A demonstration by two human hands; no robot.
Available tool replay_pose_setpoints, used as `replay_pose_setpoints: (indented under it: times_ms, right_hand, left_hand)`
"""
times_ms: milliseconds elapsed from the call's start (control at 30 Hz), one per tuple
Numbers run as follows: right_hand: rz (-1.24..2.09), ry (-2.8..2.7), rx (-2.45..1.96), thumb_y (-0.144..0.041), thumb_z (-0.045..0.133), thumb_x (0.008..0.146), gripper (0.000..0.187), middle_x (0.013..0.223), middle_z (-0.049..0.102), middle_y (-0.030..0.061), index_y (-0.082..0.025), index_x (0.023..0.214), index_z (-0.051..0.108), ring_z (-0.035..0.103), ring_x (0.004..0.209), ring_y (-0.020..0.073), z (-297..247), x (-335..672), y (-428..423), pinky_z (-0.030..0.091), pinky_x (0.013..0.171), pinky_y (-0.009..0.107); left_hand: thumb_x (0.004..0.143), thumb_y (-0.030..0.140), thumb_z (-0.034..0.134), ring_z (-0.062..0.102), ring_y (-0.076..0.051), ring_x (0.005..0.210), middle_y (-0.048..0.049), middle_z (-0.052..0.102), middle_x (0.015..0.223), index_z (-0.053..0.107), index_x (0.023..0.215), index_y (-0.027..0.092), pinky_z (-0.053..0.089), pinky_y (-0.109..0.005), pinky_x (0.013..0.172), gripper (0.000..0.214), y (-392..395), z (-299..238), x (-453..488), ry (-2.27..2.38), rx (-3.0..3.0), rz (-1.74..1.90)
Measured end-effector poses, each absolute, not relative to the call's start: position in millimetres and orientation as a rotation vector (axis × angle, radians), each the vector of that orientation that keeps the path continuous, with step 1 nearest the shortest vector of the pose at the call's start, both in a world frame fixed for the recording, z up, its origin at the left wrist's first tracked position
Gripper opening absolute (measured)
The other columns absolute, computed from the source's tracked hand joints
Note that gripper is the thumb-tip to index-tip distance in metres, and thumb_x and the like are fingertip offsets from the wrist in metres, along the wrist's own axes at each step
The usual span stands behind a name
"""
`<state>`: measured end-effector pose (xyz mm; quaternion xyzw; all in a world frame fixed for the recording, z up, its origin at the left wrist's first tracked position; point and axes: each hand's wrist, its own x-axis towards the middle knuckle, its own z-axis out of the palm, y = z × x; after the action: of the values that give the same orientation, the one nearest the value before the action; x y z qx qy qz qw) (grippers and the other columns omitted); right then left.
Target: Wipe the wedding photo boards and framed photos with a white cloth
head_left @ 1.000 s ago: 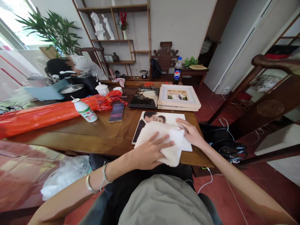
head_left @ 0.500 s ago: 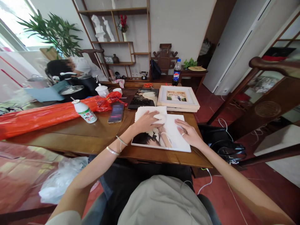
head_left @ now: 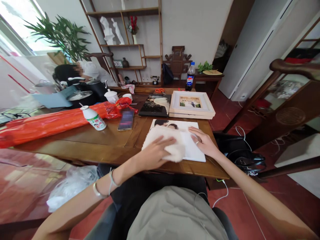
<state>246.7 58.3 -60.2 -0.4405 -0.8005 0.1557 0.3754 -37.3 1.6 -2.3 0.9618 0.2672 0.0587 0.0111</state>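
A photo panel (head_left: 193, 146) with a print of two people and a white right part lies flat near the table's front edge. On its lower left part rests a fluffy white cloth (head_left: 176, 146), covering some of the print. My left hand (head_left: 156, 151) lies on this cloth, fingers stretched out, pressing it to the panel. At the panel's right side is my right hand (head_left: 203, 141), with a ring on it; its fingers lie along the panel's surface, thumb apart.
Behind the panel lie a dark photo panel (head_left: 155, 105) and a white framed picture (head_left: 191, 103). A cola bottle (head_left: 190, 78) stands behind them. To the left are a phone (head_left: 126, 120), a white bottle (head_left: 93, 118) and a long red plastic-wrapped bundle (head_left: 57, 121). A person sits at far left.
My left hand has slid the cloth toward me, from the panel's top to its lower part. The two heads in the print now show. My right hand stays at the right side.
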Motion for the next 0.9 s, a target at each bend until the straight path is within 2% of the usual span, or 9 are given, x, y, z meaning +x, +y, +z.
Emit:
replay_pose_setpoints:
  times_ms: [200, 333, 467, 600, 800, 900]
  right_hand:
    - [0.405, -2.022, -1.107, -0.028, 0.05, 0.09, 0.034, 0.13, 0.061, 0.0091, -0.023, 0.12, 0.064, 0.052, 0.127, 0.0246, -61, 246, 58, 0.038, 0.11, 0.049]
    - [0.43, -1.996, -1.127, -0.029, 0.052, 0.089, 0.034, 0.13, 0.061, 0.0078, -0.024, 0.12, 0.064, 0.052, 0.127, 0.0244, -59, 246, 58, 0.038, 0.11, 0.048]
    - [0.446, -1.987, -1.11, -0.031, 0.054, 0.088, 0.033, 0.129, 0.062, 0.0063, -0.026, 0.119, 0.065, 0.052, 0.127, 0.0242, -58, 246, 58, 0.038, 0.111, 0.048]
    - [0.441, -1.995, -1.105, -0.029, 0.053, 0.089, 0.032, 0.129, 0.062, 0.0064, -0.026, 0.117, 0.066, 0.052, 0.126, 0.0238, -59, 245, 58, 0.038, 0.111, 0.048]
    - [0.448, -1.992, -1.113, -0.028, 0.054, 0.087, 0.032, 0.129, 0.062, 0.0077, -0.022, 0.117, 0.067, 0.052, 0.127, 0.0245, -59, 245, 59, 0.038, 0.111, 0.047]
    - [0.465, -1.968, -1.115, -0.027, 0.057, 0.086, 0.032, 0.128, 0.063, 0.0064, -0.024, 0.115, 0.067, 0.053, 0.126, 0.0245, -57, 245, 59, 0.038, 0.111, 0.047]
  left_hand:
    - [0.093, 0.021, 0.045, 0.031, -0.024, 0.14, -0.0136, 0.04, 0.147, 0.061, 0.12, 0.016, 0.026, -0.046, 0.113, 0.032, 90, -4, -53, 1.135, 3.006, 0.207]
    - [0.095, 0.025, 0.043, 0.032, -0.025, 0.139, -0.014, 0.046, 0.143, 0.061, 0.12, 0.014, 0.03, -0.044, 0.111, 0.033, 109, -7, -53, 1.214, 3.003, 0.235]
    - [0.092, 0.019, 0.045, 0.031, -0.027, 0.139, -0.0168, 0.041, 0.146, 0.064, 0.116, 0.013, 0.03, -0.046, 0.111, 0.031, 82, -13, -60, 1.192, 3.028, 0.252]
    - [0.09, 0.017, 0.046, 0.029, -0.029, 0.14, -0.0149, 0.037, 0.148, 0.069, 0.106, 0.016, 0.03, -0.05, 0.112, 0.028, 33, -20, -74, 1.178, 3.024, 0.264]
    - [0.086, 0.016, 0.052, 0.027, -0.029, 0.141, -0.0106, 0.037, 0.149, 0.072, 0.081, 0.017, 0.027, -0.05, 0.114, 0.021, -29, -26, -87, 1.138, 2.988, 0.403]
    - [0.086, 0.018, 0.052, 0.029, -0.029, 0.14, -0.0103, 0.038, 0.149, 0.071, 0.081, 0.018, 0.028, -0.05, 0.114, 0.02, -36, -22, -86, 1.14, 2.972, 0.4]
